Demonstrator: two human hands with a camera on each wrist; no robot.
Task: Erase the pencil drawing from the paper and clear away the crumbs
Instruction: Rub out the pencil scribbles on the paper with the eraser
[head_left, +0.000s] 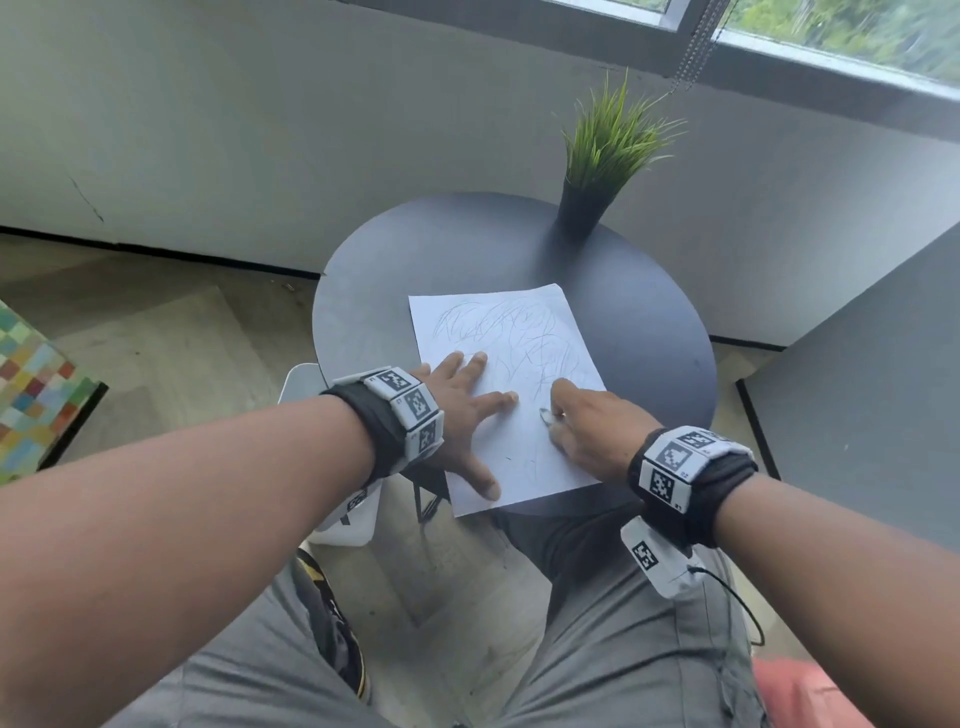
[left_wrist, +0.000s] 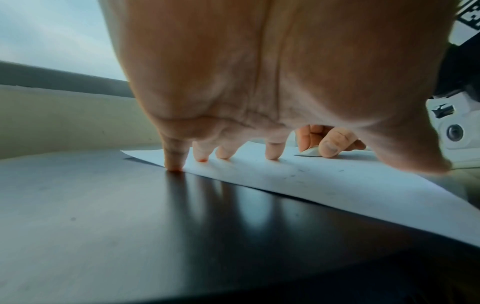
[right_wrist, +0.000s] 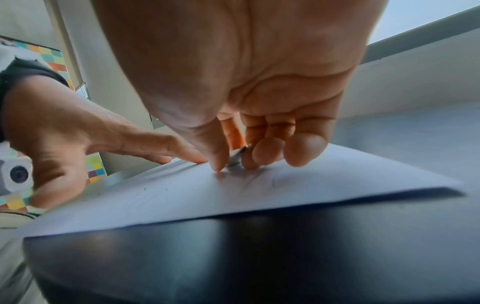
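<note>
Sheet of white paper (head_left: 506, 395) flat on a round dark table (head_left: 649, 322) at centre frame in the head view, near edge hanging a little past the table rim. Pencil scribble (head_left: 514, 332) dense over the upper half of the sheet, only a few faint strokes lower down. Left hand (head_left: 462, 410) spread flat on the sheet's left side, fingers straight and splayed, tips pressing down, little fingertip (left_wrist: 174, 167) right at the paper's edge. Right hand (head_left: 587, 426) at the sheet's right side, fingers curled and pinching a small whitish eraser (head_left: 546, 415) between thumb and forefinger, eraser down against the paper just below the scribble. Potted green plant (head_left: 602, 156) upright at the table's far edge, upper centre of the frame. Crumbs too small to tell.
</note>
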